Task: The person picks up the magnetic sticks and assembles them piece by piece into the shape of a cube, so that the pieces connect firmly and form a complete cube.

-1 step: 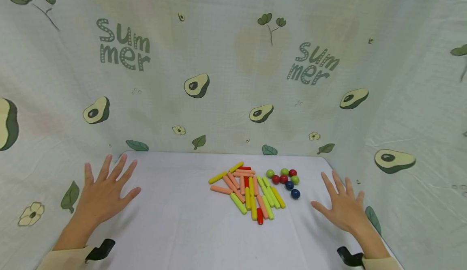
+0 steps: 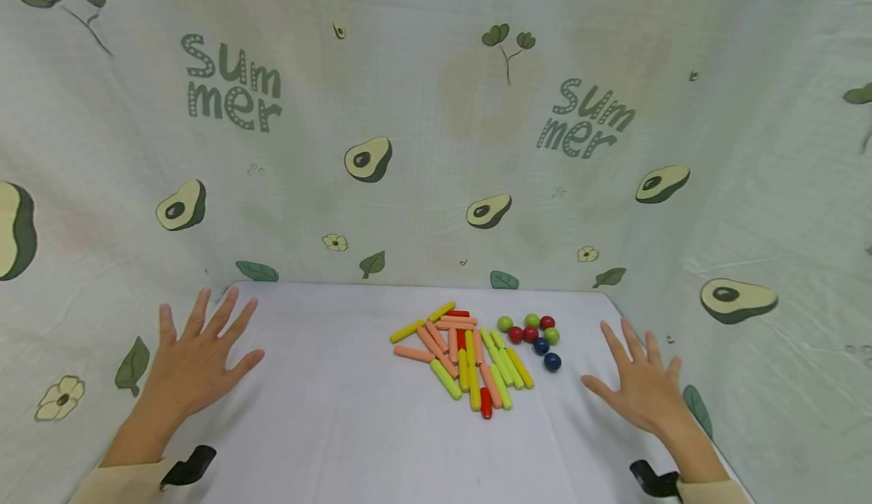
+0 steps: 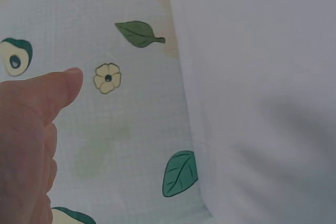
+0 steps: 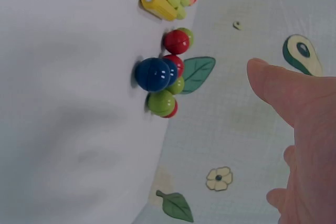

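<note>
My left hand hovers over the left side of the white table with fingers spread, holding nothing. On the other side, my right hand is likewise spread and holds nothing, near the small balls. Those are red, green and dark blue, each with a seam around it. Left of them lies a loose cluster of short sticks: salmon, yellow, lime green and red. The right wrist view shows a dark blue ball in front of others.
A white cloth covers the table. Behind it and at both sides hangs a pale curtain printed with avocados, leaves, flowers and lettering. Dark straps cross beside the light sleeve cuffs.
</note>
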The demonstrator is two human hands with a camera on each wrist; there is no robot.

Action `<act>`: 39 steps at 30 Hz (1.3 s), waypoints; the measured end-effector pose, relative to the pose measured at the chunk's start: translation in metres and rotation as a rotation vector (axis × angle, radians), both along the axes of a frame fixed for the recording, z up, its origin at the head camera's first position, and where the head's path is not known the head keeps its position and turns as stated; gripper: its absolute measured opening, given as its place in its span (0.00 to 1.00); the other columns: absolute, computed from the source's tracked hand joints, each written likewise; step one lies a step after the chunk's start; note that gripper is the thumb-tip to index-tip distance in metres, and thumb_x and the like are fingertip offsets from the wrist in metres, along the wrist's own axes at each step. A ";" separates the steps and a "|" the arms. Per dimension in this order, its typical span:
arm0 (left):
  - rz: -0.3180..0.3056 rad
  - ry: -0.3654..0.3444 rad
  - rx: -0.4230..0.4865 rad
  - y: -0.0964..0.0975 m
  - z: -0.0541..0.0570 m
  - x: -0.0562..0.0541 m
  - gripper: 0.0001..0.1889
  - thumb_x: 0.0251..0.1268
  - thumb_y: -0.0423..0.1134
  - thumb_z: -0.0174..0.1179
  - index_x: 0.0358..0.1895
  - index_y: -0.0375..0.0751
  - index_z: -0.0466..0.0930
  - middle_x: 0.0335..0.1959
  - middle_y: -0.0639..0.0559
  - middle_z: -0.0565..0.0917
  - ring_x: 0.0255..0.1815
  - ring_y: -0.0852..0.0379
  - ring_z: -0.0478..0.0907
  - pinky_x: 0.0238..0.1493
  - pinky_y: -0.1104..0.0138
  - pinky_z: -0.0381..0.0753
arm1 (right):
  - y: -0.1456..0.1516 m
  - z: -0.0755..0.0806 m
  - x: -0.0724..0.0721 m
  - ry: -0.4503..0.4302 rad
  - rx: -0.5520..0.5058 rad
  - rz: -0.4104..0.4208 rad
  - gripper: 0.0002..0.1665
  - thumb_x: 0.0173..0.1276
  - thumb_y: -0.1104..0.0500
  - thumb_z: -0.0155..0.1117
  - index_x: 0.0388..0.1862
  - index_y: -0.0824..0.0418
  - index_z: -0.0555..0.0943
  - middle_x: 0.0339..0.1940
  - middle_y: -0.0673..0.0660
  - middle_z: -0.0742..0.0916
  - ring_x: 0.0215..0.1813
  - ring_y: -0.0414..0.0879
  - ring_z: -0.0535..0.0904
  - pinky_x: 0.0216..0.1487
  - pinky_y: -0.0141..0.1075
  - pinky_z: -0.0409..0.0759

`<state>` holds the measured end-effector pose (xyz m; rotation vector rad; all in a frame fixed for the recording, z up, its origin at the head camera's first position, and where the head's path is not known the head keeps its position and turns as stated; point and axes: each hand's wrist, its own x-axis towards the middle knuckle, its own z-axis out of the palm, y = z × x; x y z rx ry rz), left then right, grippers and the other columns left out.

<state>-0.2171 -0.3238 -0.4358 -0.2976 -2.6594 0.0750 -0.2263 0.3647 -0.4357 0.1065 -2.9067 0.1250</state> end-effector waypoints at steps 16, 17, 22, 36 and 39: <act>-0.045 0.020 0.008 0.005 -0.002 -0.004 0.49 0.72 0.67 0.58 0.88 0.55 0.46 0.89 0.46 0.42 0.88 0.37 0.29 0.75 0.30 0.15 | -0.003 0.003 -0.003 0.013 -0.009 0.040 0.66 0.67 0.24 0.65 0.90 0.51 0.46 0.87 0.72 0.51 0.79 0.86 0.46 0.63 0.89 0.37; -0.049 0.022 0.007 0.006 -0.002 -0.005 0.49 0.72 0.67 0.58 0.88 0.55 0.47 0.89 0.47 0.42 0.88 0.37 0.29 0.75 0.30 0.16 | -0.003 0.002 -0.003 0.012 -0.009 0.044 0.66 0.67 0.25 0.66 0.90 0.52 0.46 0.87 0.72 0.51 0.79 0.86 0.46 0.63 0.90 0.38; -0.064 0.028 -0.002 0.017 -0.001 -0.008 0.48 0.71 0.66 0.60 0.87 0.54 0.52 0.89 0.47 0.45 0.89 0.37 0.31 0.76 0.30 0.17 | -0.005 0.004 -0.008 0.023 -0.022 0.062 0.66 0.67 0.27 0.68 0.90 0.51 0.47 0.87 0.72 0.53 0.79 0.85 0.47 0.64 0.89 0.40; -0.152 0.052 -0.029 0.054 0.004 -0.026 0.46 0.67 0.64 0.64 0.84 0.50 0.62 0.85 0.41 0.60 0.86 0.32 0.48 0.78 0.29 0.27 | -0.018 0.010 -0.029 0.111 0.037 0.174 0.62 0.64 0.39 0.78 0.87 0.57 0.57 0.83 0.74 0.62 0.77 0.79 0.61 0.68 0.80 0.61; -0.169 0.045 -0.041 0.063 0.003 -0.030 0.46 0.67 0.64 0.64 0.84 0.49 0.62 0.85 0.40 0.61 0.85 0.32 0.50 0.78 0.29 0.28 | -0.018 0.008 -0.035 0.115 0.021 0.217 0.60 0.63 0.42 0.80 0.86 0.57 0.58 0.82 0.74 0.64 0.77 0.77 0.63 0.67 0.77 0.66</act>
